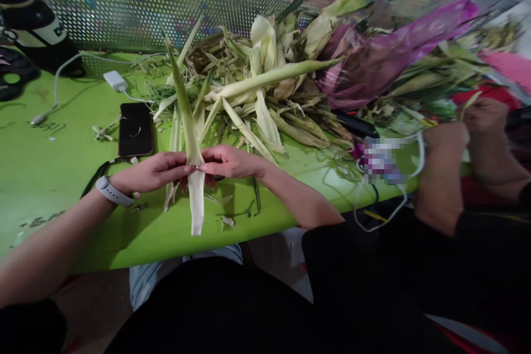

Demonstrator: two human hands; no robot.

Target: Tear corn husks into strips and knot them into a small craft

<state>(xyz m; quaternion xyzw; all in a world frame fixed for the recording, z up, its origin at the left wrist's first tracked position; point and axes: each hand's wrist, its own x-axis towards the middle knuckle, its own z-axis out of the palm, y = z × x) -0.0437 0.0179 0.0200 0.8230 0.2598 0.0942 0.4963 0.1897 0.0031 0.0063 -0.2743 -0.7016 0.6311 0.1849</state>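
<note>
A long corn husk [191, 127], green and pointed at the far end and pale at the near end, stands between my two hands over the green table [232, 215]. My left hand [164, 170], with a light watch on its wrist, pinches the husk's left edge. From the other side my right hand [228, 161] grips the right edge, thumbs nearly meeting at its middle. A small shiny spot shows between the thumbs, too small to name. Something reddish lies partly hidden beneath the hands. Behind them spreads a pile of corn husks [265, 97].
A phone [135, 128] and a white adapter with cable [114, 81] lie to the left. A dark bottle [39, 25] stands at the far left. A purple plastic bag [369, 66] rests on the pile. At right, another person's hands [446, 135] work close by.
</note>
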